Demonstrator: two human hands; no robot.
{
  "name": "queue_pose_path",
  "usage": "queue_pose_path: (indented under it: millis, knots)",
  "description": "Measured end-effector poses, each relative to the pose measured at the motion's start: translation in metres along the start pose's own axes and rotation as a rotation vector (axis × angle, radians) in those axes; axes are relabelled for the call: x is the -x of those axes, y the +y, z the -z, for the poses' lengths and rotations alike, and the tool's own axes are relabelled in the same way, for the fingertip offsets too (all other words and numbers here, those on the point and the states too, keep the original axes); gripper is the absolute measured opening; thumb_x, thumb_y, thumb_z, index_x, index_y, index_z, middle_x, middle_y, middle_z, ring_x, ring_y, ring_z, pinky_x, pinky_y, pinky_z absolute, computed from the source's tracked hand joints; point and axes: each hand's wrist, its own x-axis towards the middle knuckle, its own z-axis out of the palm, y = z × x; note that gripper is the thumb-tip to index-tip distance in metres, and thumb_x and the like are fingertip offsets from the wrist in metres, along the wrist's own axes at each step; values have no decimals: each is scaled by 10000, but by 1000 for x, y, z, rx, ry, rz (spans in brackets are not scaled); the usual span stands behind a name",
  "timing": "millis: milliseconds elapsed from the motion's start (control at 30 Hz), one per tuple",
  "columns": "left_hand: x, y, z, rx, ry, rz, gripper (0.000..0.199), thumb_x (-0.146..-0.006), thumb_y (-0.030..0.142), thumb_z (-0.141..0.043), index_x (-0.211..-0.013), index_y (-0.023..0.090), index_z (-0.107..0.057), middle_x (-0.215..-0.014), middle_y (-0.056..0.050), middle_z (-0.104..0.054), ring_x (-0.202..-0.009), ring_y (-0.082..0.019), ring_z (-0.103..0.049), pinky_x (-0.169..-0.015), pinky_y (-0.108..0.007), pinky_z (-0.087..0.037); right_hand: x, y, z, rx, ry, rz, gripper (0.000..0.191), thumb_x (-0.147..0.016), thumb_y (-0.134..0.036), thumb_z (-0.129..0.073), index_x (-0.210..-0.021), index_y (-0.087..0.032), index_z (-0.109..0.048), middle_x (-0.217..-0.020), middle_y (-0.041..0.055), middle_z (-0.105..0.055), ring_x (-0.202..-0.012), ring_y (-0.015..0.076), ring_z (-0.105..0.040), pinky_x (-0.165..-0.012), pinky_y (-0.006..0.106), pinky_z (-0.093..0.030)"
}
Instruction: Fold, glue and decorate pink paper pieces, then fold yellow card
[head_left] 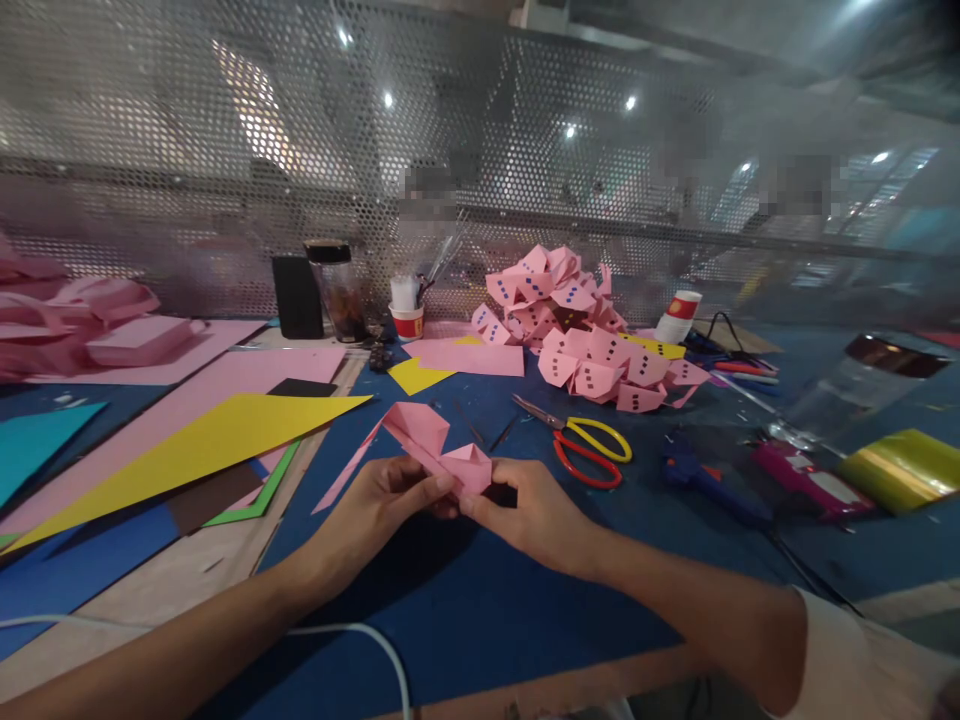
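A folded pink paper piece (424, 435) is held up over the blue table surface, with a long thin strip hanging from its left end. My left hand (401, 492) grips its lower left part, thumb on top and fingers curled beneath. At the paper's right end, my right hand (517, 505) pinches the edge between thumb and fingers. Just beyond, to the right, lie scissors (592, 450) with one red and one yellow handle. Folded pink pieces with dark dots (600, 370) are heaped behind the scissors.
Coloured sheets (187, 440) and pink stacks (139, 340) lie left. Lidded jar (341, 295) and paper cups (407, 322) stand behind. A blue glue gun (709, 480), magenta tool (814, 480), yellow tape roll (904, 470) and clear jar (862, 390) are right. White cable (375, 635) runs in front.
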Motion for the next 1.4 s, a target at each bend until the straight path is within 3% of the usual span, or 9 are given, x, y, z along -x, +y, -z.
queue_pose_path:
  millis: [267, 400, 967, 1200, 1400]
  knots:
    - [-3, -7, 3, 104, -57, 18, 260, -878, 393, -652, -806, 159, -740, -788, -46, -748, -747, -169, -668, -752, -254, -515, -1, 9, 0, -45, -41, 21, 345, -994, -352, -491, -856, -155, -738, -864, 55, -725, -799, 157, -664, -742, 241, -481]
    - [-4, -9, 2, 163, -39, 10, 337, -930, 422, -572, -812, 145, -723, -805, -68, -744, -774, -185, -673, -791, -287, -522, -1, 10, 2, -75, -42, 18, 340, -994, -356, -494, -864, -163, -742, -865, 46, -731, -791, 157, -670, -724, 233, -489]
    - [-4, -7, 3, 201, -81, 8, 348, -949, 411, -550, -821, 134, -720, -828, -85, -744, -791, -190, -668, -803, -298, -499, -1, 6, 7, -131, -97, 59, 335, -998, -347, -494, -906, -175, -767, -861, 35, -738, -792, 147, -681, -732, 226, -496]
    - [-4, -9, 2, 193, -61, -19, 327, -938, 414, -569, -812, 149, -713, -806, -55, -717, -794, -185, -647, -813, -303, -498, 0, 6, 8, -113, -70, 88, 264, -967, -304, -547, -882, -157, -748, -859, 29, -730, -802, 143, -674, -734, 209, -487]
    - [-7, -15, 4, 266, 55, -8, 273, -896, 400, -637, -819, 151, -720, -814, -50, -708, -784, -183, -636, -795, -313, -511, 1, 8, 12, -48, -89, 121, 219, -940, -250, -569, -831, -157, -735, -841, 20, -718, -789, 144, -655, -730, 212, -461]
